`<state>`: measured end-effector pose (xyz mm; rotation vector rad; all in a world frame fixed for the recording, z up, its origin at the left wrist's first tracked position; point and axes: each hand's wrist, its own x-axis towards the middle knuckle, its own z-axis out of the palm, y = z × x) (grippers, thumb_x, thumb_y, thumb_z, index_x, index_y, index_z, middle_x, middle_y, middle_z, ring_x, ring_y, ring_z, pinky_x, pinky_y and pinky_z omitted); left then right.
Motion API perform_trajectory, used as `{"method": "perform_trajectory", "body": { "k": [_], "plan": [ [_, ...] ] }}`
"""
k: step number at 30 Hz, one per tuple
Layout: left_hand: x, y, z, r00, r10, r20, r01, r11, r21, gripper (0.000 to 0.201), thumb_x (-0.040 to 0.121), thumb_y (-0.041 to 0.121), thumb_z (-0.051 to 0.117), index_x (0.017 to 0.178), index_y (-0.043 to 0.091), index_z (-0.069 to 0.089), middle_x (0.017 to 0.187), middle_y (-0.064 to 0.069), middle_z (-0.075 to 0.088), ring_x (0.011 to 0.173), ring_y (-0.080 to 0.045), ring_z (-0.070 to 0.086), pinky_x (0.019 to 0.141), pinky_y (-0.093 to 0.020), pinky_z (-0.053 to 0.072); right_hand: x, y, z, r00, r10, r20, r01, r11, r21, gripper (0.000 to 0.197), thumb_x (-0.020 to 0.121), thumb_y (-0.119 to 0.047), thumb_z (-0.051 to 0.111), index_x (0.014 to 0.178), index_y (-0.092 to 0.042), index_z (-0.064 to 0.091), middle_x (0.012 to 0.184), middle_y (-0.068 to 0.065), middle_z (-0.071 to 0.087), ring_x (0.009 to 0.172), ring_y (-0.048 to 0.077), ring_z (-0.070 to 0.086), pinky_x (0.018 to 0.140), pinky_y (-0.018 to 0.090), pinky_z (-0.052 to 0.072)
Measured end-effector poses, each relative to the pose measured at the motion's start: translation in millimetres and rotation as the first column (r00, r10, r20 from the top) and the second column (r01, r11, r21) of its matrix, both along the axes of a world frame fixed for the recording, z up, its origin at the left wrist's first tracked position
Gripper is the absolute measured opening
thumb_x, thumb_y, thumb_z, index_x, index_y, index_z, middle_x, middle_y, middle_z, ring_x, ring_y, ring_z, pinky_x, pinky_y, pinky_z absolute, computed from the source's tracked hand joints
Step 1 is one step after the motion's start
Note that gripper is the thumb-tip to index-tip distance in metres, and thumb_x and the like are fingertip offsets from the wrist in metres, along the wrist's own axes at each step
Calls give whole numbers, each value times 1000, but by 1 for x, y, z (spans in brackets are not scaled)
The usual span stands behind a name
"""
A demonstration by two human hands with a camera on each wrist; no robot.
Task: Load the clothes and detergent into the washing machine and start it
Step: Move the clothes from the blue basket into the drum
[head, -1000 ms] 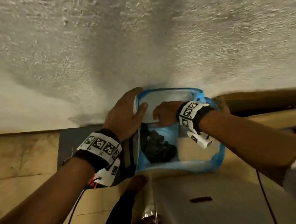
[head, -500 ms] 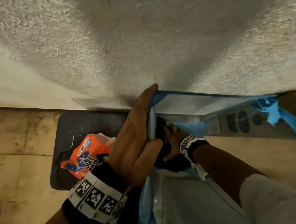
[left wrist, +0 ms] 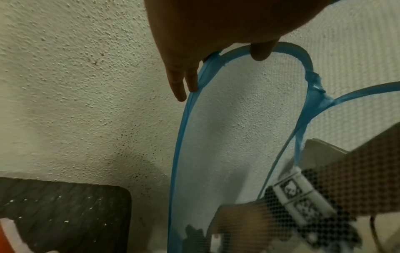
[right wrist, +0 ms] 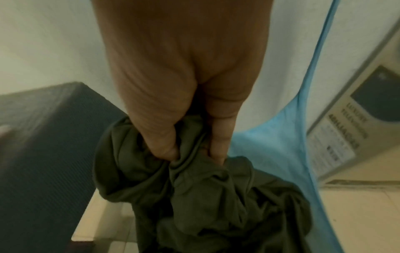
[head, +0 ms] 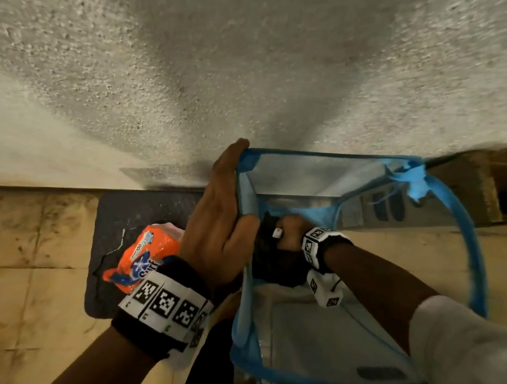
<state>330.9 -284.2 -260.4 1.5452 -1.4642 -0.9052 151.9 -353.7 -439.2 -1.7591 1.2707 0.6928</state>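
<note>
Right hand point(head: 288, 234) inside blue mesh laundry hamper point(head: 478, 267), fingers point(right wrist: 218, 137) curled around bunched dark garment point(right wrist: 205, 196), left hand point(head: 220, 219) pinching hamper rim, orange detergent packet point(head: 142, 259) on black mat point(head: 114, 227) beside hamper

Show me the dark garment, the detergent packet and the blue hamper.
dark garment point(right wrist: 216, 196), right wrist view, bunched folds below the fingers.
detergent packet point(head: 149, 250), head view, orange front.
blue hamper point(head: 333, 155), head view, far rim.

We see our left hand point(head: 219, 234) covering part of the orange detergent packet point(head: 142, 256); its print is blurred, and the dark garment point(right wrist: 205, 196) runs off the right wrist view's bottom edge.
</note>
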Motion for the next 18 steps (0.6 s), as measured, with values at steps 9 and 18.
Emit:
{"method": "perform_trajectory", "body": {
  "k": [9,18],
  "plan": [
    [0,-26,51,963,-203,179,151,952,267,86,82,27,43,159,18,6,163,-8,26,142,-27,37,115,-39,34,-24,-39,242,996,8,84,8,982,-190,38,76,-28,79,111,-14,73,106,10,74,97,28,70,80,30,53],
    [-8,-28,129,943,-169,286,87,957,278,82,95,28,61,159,25,10,160,-9,33,141,-31,42,115,-44,35,-116,6,494,758,-347,552,557,785,-272,28,79,-8,79,95,-30,71,84,-15,71,73,-4,64,76,13,50]
  ]
}}
